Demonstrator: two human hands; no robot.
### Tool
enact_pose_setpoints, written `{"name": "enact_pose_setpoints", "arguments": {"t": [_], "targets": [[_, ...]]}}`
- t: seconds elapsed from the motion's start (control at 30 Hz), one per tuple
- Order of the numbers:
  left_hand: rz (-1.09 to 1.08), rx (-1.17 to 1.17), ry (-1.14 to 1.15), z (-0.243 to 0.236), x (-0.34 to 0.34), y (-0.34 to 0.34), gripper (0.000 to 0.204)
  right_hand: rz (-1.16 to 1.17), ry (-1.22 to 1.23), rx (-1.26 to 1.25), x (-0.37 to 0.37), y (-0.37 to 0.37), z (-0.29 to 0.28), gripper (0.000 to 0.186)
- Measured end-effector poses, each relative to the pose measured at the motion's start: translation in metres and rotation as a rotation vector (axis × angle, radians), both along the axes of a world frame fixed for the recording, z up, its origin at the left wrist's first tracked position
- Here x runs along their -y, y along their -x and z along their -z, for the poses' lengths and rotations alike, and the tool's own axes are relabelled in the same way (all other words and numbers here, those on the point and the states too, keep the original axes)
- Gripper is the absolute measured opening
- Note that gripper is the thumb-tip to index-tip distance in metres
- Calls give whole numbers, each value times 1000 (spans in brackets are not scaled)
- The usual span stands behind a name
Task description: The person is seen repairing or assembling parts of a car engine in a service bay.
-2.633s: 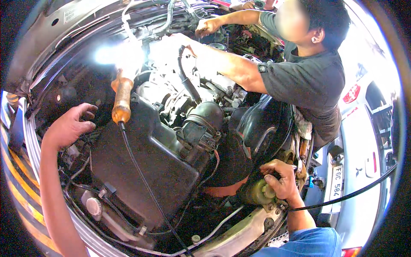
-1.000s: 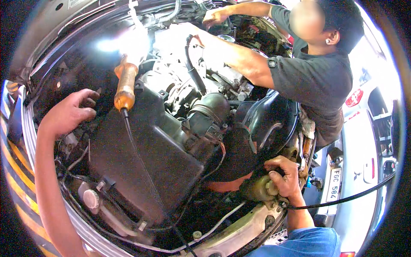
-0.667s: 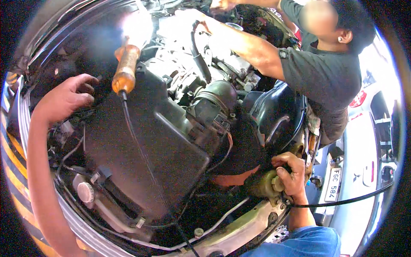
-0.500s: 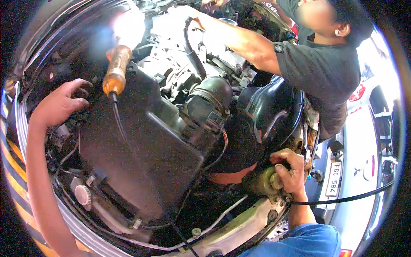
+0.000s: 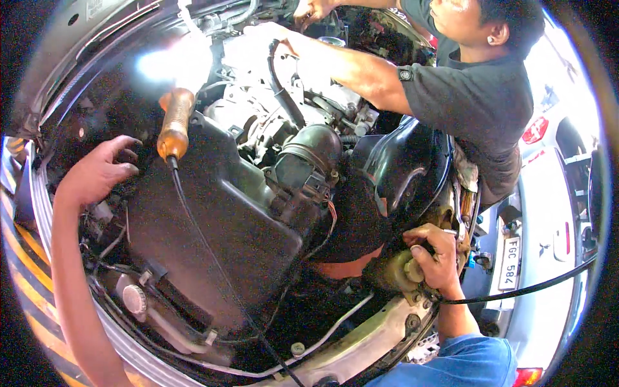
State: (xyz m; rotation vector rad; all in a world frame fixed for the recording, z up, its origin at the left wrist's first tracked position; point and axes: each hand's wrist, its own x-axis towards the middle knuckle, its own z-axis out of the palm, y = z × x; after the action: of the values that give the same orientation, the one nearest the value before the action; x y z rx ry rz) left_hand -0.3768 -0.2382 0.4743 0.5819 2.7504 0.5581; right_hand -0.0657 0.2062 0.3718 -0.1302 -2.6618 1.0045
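My left hand [image 5: 102,169] hangs over the dark inner side of the engine bay, at the left of a large black plastic cover [image 5: 216,238]. Its fingers are apart, half bent, with nothing in them. At the lower right, my right hand [image 5: 438,259] lies by the bay's front edge, fingers curled and thumb against a yellowish round cap [image 5: 407,269] on a dark body. What its fingers close on is hidden. A lit work lamp with an amber handle [image 5: 175,126] stands above the cover, its black cord [image 5: 205,238] trailing down across it.
A co-worker in a dark shirt [image 5: 480,97] leans in from the right, one hand [image 5: 274,37] at the brightly lit engine. A ribbed black intake duct [image 5: 316,148] sits mid-bay. A pale cap [image 5: 134,299] is at the lower left. Behind the co-worker stands a silver car [image 5: 545,226].
The whole view has shifted slightly. Both my hands keep nearly the same poses and places over the bay. The co-worker's head has come further into view.
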Motion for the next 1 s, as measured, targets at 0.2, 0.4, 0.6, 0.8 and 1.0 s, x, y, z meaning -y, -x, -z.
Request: {"name": "enact_pose_setpoints", "arguments": {"t": [0.2, 0.4, 0.6, 0.8, 1.0], "targets": [[60, 10, -11, 2, 1, 4, 45, 5, 5, 2, -3, -1, 4, 23], [58, 20, -43, 2, 2, 3, 45, 0, 8, -1, -2, -1, 3, 22], [59, -12, -13, 1, 2, 4, 46, -6, 1, -17, -2, 0, 4, 22], [30, -10, 10, -2, 0, 1, 45, -2, 14, -9, 0, 1, 2, 22], [45, 3, -32, 1, 2, 3, 44, 8, 25, -9, 1, 0, 2, 22]]}}
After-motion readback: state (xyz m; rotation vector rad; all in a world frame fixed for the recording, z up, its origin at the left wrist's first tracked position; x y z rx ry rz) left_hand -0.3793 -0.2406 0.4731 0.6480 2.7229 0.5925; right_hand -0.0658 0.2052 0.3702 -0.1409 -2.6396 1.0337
